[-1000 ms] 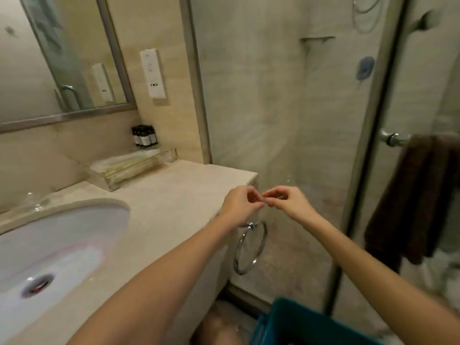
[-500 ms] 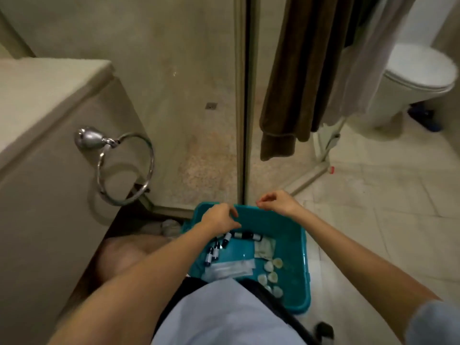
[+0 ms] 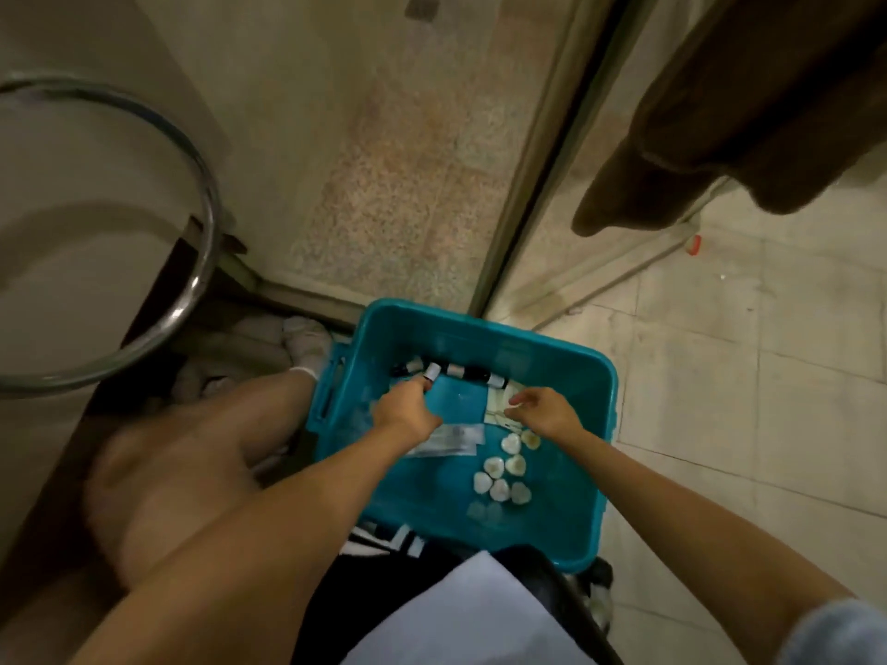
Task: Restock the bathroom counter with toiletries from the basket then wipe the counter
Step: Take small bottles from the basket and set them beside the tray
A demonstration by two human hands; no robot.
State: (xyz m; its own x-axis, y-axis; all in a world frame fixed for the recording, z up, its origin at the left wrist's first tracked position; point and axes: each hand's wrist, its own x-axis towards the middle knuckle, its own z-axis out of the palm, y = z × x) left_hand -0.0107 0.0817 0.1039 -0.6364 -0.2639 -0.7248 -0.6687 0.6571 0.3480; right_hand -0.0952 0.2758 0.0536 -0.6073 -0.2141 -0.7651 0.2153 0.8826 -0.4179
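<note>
In the basket (image 3: 480,326), centre frame, our left hand (image 3: 405,415) pinches one small bottle (image 3: 432,371) from the row (image 3: 473,374) lying crosswise just above it; our right hand (image 3: 545,410) hovers slack and empty over packets (image 3: 497,415).

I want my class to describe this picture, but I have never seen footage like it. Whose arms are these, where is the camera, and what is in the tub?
There is no machine here. A person wears one wide-angle camera on the head, so you look down along their own bare arms. A teal basket sits low in front of them, by the shower door frame. In it lie a row of small dark bottles along the far wall, flat sachets and pale heart-shaped pieces. The left hand seems to pinch one small bottle near its light cap. The right hand hovers over the basket with loose fingers and appears to hold nothing. A metal towel ring on the left and a brown towel on the upper right frame the view.
</note>
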